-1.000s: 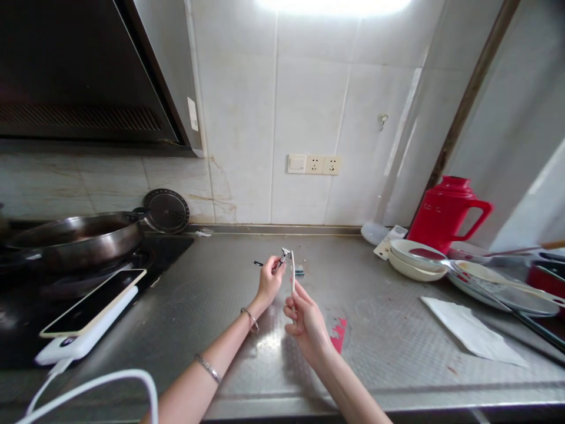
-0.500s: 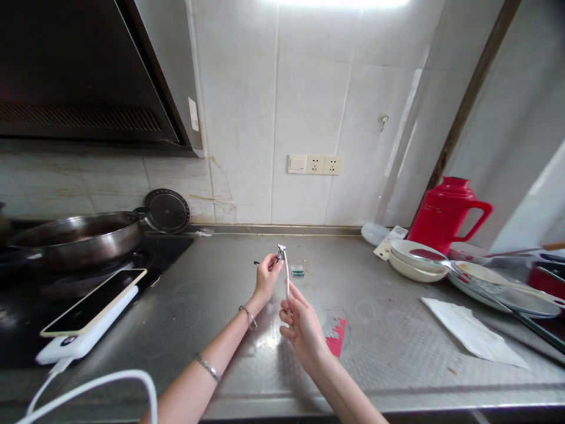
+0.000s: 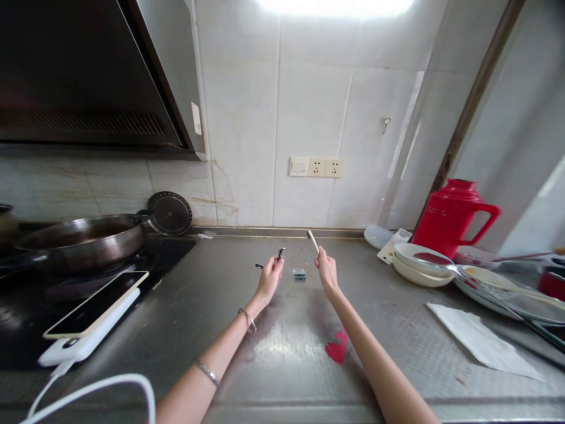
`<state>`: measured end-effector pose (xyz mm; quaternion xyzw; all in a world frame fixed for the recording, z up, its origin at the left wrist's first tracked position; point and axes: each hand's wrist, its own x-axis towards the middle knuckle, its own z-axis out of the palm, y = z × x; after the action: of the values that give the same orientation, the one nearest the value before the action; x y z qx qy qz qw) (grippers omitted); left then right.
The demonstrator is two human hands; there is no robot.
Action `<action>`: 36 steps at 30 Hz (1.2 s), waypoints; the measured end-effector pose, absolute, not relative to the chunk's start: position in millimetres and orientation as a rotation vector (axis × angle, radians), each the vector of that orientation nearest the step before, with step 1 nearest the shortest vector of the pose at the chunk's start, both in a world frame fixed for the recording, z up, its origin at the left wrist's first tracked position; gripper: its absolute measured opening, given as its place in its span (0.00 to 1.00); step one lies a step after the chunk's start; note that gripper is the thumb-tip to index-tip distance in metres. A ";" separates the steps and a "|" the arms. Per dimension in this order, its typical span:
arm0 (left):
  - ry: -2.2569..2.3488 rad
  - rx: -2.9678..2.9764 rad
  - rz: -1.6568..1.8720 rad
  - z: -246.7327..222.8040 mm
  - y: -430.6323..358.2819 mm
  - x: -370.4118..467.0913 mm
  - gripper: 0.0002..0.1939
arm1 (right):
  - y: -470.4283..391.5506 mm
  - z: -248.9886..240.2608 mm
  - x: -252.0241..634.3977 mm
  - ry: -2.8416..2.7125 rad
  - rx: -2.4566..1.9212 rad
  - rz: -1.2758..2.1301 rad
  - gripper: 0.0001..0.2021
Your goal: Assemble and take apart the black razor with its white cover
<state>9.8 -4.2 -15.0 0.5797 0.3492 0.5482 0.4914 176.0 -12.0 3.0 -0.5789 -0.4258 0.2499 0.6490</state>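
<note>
pointing up-left from right hand [image 3: 327,272]: white stick [image 3: 313,241], axis tilted

smooth plastic brush [image 3: 313,241], dimpled metal counter [image 3: 397,321], glossy plastic flask [image 3: 448,219], matt paper sheet [image 3: 481,338]

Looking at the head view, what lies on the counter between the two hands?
A small clear-and-teal item, apparently a flat case, lies on the metal counter between the left hand and right hand, as the head view shows.
</note>
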 end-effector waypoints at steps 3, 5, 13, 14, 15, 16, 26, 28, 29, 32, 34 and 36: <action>0.859 1.354 1.318 -16.5 -5.5 12.0 0.18 | -12.4 -8.6 182.0 -1.028 -1.450 0.512 0.22; 0.850 1.370 1.312 -17.2 -6.5 12.8 0.18 | -14.4 -11.9 182.6 -1.064 -1.494 0.477 0.22; 0.765 1.335 1.235 -17.4 -12.9 15.4 0.18 | -19.1 -12.2 169.2 -1.190 -1.537 0.399 0.22; 0.735 1.304 1.217 -17.2 -13.7 15.8 0.18 | -18.8 -13.6 168.6 -1.194 -1.541 0.395 0.22; 0.701 1.268 1.196 -16.8 -14.6 16.2 0.18 | -18.4 -15.3 168.3 -1.196 -1.543 0.395 0.22; 0.668 1.228 1.174 -16.4 -15.3 16.6 0.19 | -18.1 -16.9 168.4 -1.196 -1.544 0.399 0.22; 0.612 1.135 1.094 -14.8 -21.6 22.8 0.22 | -17.1 -18.0 161.7 -1.196 -1.462 0.382 0.22; 0.630 1.135 1.132 -14.6 -21.6 22.7 0.22 | -15.5 -20.2 163.8 -1.198 -1.485 0.346 0.22; 0.642 1.136 1.150 -14.5 -21.3 22.4 0.22 | -14.9 -21.1 165.6 -1.199 -1.497 0.328 0.22; 0.688 1.169 1.188 -14.7 -20.0 21.2 0.21 | -15.0 -21.9 170.5 -1.203 -1.505 0.296 0.22; 0.716 1.202 1.203 -15.1 -19.5 20.9 0.21 | -15.8 -21.0 171.8 -1.203 -1.490 0.286 0.22; 0.722 1.222 1.207 -15.3 -19.4 20.9 0.21 | -16.4 -20.6 171.8 -1.208 -1.483 0.281 0.21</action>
<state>20.9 -19.4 -15.3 0.5263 0.3112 0.5199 0.5965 171.8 -16.4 -20.6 -0.6312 -0.5144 0.1194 0.5681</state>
